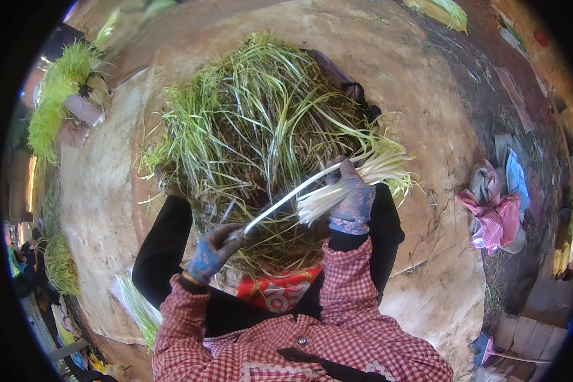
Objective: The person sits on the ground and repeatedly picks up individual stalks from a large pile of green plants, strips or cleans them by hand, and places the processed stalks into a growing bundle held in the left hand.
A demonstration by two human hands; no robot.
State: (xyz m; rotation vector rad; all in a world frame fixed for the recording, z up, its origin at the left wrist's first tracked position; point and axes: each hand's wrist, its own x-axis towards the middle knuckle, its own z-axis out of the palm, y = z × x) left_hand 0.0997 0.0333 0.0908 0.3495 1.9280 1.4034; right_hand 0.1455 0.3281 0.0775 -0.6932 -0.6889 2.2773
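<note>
My right hand (352,200), in a blue patterned glove with a dark, soiled palm and fingers, is closed around a bundle of white-stemmed leafy stalks (314,205). Their pale green leaves fan out to the right past my thumb. Lower on the left, my left hand (211,251), gloved alike, has its fingertips closed on the end of a single white stalk (280,202). This stalk slants up to my right thumb. A large heap of loose green stalks (254,121), mixed with brown dry matter, lies in front of me between my knees.
A red printed bag (277,291) shows between my legs. Bunched stalks (140,312) lie by my left hip, and more greens (60,102) stand at the far left. Pink and grey cloths (498,207) lie on the right. A tan ground sheet (426,127) spreads beneath everything.
</note>
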